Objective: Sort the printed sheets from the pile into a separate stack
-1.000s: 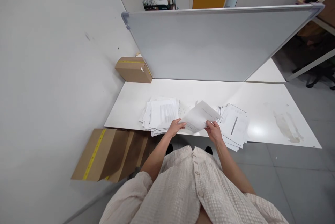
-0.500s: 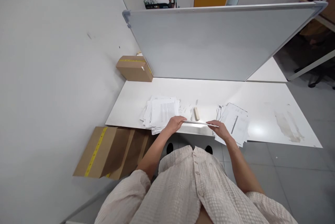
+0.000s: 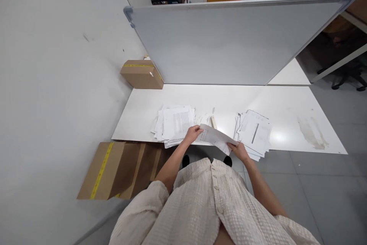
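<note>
Taped cardboard: brown, yellow tape (image 3: 100,172), outside the tabletop (image 3: 289,101) near its front-left corner; we'd guess parked there to stay in reach.
Taped box: brown box (image 3: 143,77) at the tabletop's back-left corner, probably tucked there to stay out of our way.
Left stack: loose printed sheets (image 3: 178,122), left of middle, edges uneven, lowest ones poking past the front edge; near our left hand, likely for short reach.
Left hand: ours (image 3: 194,133), thumb and fingers pinching the left end of the held paper.
Held paper: printed, bowed (image 3: 216,138), up over the front edge, near corner hanging past it; a grip at each end seems meant to keep it spread. One sheet or several, we can't tell.
Beige block: small, on the tabletop (image 3: 213,120), just behind the held paper, between the stacks; use unclear to us.
Right hand: ours (image 3: 237,150), closed on the paper's right end.
Right stack: fanned sheets (image 3: 254,134), right of middle, overhanging the front edge; apart from the left stack, presumably so we don't mix them.
Stain: greyish patch (image 3: 312,133), toward the front-right corner.
</note>
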### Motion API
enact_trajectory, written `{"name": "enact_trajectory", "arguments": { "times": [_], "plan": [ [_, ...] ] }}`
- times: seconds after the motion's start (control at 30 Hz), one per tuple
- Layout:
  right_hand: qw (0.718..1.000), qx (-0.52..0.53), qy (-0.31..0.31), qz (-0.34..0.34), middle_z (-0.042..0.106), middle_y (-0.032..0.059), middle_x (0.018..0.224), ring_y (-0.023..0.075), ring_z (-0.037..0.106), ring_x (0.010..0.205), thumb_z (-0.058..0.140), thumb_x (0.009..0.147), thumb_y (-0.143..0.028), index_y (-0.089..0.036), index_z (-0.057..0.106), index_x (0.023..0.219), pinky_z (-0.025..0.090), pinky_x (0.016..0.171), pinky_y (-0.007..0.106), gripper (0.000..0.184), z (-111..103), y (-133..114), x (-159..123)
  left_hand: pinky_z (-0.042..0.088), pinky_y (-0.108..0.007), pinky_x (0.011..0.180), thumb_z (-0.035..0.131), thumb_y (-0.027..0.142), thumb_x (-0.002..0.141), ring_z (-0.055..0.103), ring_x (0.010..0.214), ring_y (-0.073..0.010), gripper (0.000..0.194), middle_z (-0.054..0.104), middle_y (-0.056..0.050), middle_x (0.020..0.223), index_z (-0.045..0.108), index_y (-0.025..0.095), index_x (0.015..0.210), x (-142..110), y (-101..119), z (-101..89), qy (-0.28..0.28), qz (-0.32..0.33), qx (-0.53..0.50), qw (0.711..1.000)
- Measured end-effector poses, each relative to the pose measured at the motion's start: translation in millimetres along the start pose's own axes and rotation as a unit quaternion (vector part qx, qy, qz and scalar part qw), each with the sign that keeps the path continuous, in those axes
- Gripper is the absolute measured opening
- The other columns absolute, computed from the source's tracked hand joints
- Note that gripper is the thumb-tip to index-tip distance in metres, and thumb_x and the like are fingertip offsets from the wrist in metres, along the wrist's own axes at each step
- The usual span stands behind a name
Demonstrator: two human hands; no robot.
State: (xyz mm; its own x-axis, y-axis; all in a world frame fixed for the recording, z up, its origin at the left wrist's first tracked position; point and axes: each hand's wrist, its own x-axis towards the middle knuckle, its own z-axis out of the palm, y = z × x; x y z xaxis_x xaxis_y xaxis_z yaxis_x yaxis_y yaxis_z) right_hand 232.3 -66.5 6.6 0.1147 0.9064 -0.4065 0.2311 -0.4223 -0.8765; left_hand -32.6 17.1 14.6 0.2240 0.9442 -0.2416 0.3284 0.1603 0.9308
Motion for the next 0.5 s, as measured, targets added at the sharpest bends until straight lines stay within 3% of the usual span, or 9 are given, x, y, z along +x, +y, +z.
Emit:
{"name": "enact_trajectory", "arguments": {
  "times": [0.13, 0.27, 0.4, 0.5],
  "plan": [
    [0.99, 0.087, 0.007, 0.115, 0.063, 0.0023, 0.056, 0.018, 0.057, 0.052, 0.068, 0.055, -0.03, -0.014, 0.062, 0.06, 0.045, 0.047, 0.029, 0.017, -16, 24, -19, 0.044, -0.028, 0.068, 0.052, 0.038, 0.073, 0.058, 0.069, -0.0156, 0.042, 0.063, -0.005, 0.079, 0.054, 0.014, 0.107, 10, -3, 19.0, -0.054, -0.038, -0.002, 0.998],
    [0.948, 0.223, 0.054, 0.222, 0.066, 0.0043, 0.068, 0.0179, 0.059, 0.057, 0.073, 0.052, -0.023, -0.015, 0.062, 0.07, 0.049, 0.049, 0.028, 0.022, -33, 49, -43, 0.041, -0.031, 0.079, 0.044, 0.029, 0.078, 0.057, 0.084, -0.0184, 0.036, 0.061, -0.008, 0.095, 0.053, 0.016, 0.111, 13, -9, 31.9, -0.068, -0.016, 0.115, 0.991],
    [0.921, 0.28, 0.093, 0.253, 0.066, 0.0032, 0.069, 0.0161, 0.06, 0.056, 0.073, 0.052, -0.017, -0.018, 0.061, 0.074, 0.05, 0.048, 0.026, 0.025, -32, 60, -54, 0.034, -0.034, 0.09, 0.037, 0.02, 0.08, 0.045, 0.107, -0.0223, 0.04, 0.049, -0.009, 0.119, 0.047, 0.018, 0.119, 19, -5, 40.9, -0.093, 0.048, 0.221, 0.969],
    [0.912, 0.304, 0.103, 0.254, 0.067, 0.0031, 0.071, 0.0162, 0.06, 0.057, 0.072, 0.053, -0.016, -0.018, 0.059, 0.078, 0.05, 0.047, 0.026, 0.028, -20, 61, -51, 0.033, -0.034, 0.089, 0.034, 0.016, 0.08, 0.042, 0.11, -0.0242, 0.046, 0.045, -0.009, 0.123, 0.039, 0.019, 0.125, 26, -1, 47.0, -0.129, 0.068, 0.255, 0.956]
  ]
}}
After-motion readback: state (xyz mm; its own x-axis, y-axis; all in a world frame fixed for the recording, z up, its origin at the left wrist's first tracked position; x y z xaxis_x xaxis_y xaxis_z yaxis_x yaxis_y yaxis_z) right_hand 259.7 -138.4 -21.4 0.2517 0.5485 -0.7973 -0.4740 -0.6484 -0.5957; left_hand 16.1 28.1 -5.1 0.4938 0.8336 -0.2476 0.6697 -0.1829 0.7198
